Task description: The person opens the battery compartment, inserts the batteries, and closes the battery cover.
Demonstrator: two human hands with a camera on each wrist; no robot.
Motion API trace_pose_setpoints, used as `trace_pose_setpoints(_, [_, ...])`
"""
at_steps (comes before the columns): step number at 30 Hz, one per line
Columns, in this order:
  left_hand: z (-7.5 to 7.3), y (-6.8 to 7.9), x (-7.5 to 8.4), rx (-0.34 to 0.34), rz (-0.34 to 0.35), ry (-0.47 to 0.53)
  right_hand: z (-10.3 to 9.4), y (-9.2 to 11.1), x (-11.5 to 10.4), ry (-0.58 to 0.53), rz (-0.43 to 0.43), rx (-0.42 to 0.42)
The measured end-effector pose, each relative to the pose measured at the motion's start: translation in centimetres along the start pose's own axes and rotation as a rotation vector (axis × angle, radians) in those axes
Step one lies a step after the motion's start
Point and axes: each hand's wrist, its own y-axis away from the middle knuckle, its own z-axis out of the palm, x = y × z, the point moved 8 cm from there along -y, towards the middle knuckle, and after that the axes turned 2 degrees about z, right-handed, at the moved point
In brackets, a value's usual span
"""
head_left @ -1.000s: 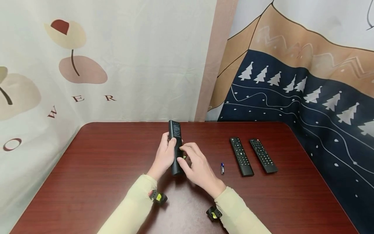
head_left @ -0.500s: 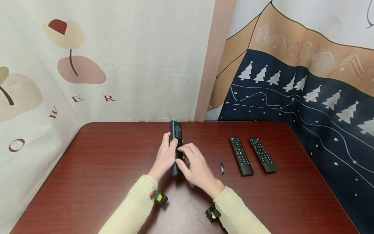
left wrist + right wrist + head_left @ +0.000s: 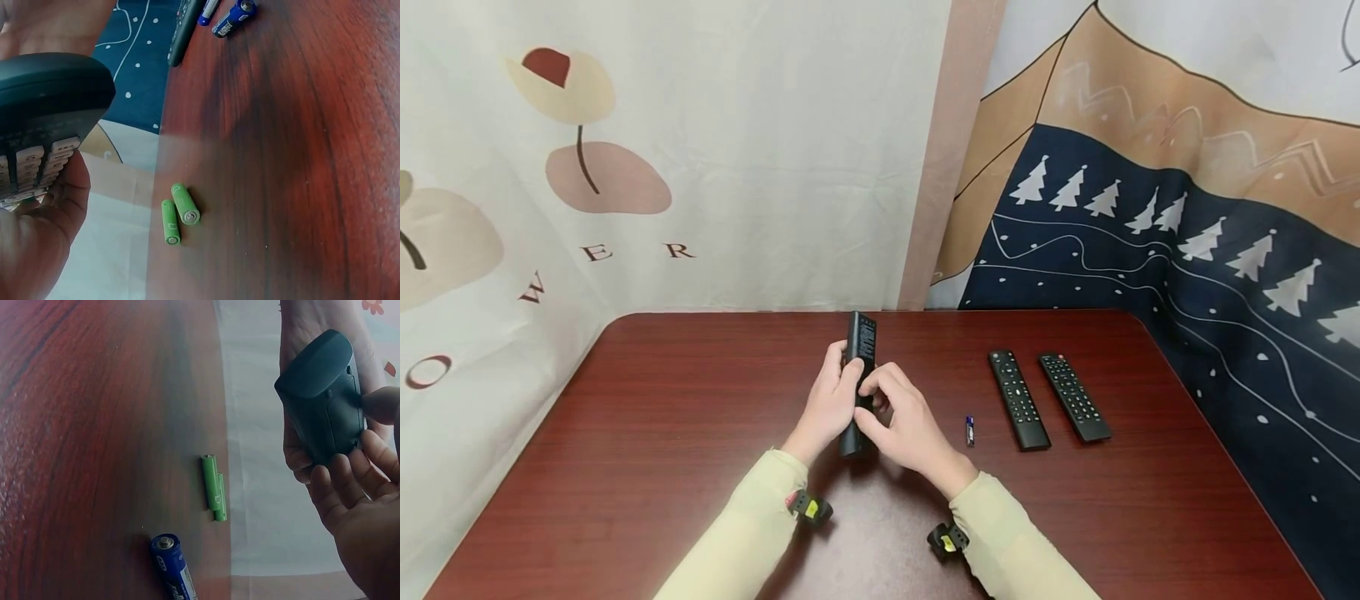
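Note:
My left hand [image 3: 829, 408] grips a black remote control [image 3: 864, 335] above the table, its printed back turned up toward the head camera and its buttons facing away. My right hand [image 3: 908, 423] bends over the lower half of the back. In the right wrist view the thumb and fingertips pinch at the edges of the battery cover [image 3: 345, 419], which sits in the remote's back. Whether batteries lie inside is hidden. Below the remote, two green batteries [image 3: 185, 204] lie side by side on the table. Blue batteries [image 3: 234, 17] lie to the right of my hands.
Two more black remotes, one nearer [image 3: 1020, 402] and one farther right [image 3: 1075, 398], lie buttons up on the dark red wooden table [image 3: 685, 392]. Behind the table hang a pale printed curtain [image 3: 790, 167] and a navy cloth with trees [image 3: 1097, 242].
Both hands stay on the remote, which has shifted slightly right and turned a little. The right fingers have moved only slightly over its back. The objects on the table have not moved.

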Motion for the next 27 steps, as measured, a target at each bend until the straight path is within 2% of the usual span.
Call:
trace_pose_setpoints(11, [0.2,0.0,0.9,0.001,0.068,-0.014,-0.2,-0.4,0.3,-0.047,0.058,-0.002])
trace_pose_setpoints(17, [0.0,0.2,1.0,0.016,0.054,-0.055,0.1,-0.3,0.6,-0.046,0.084,0.008])
trace_pose_setpoints(27, [-0.1,0.2,1.3,0.035,0.052,-0.080,0.3,-0.3,0.6,-0.064,0.070,0.001])
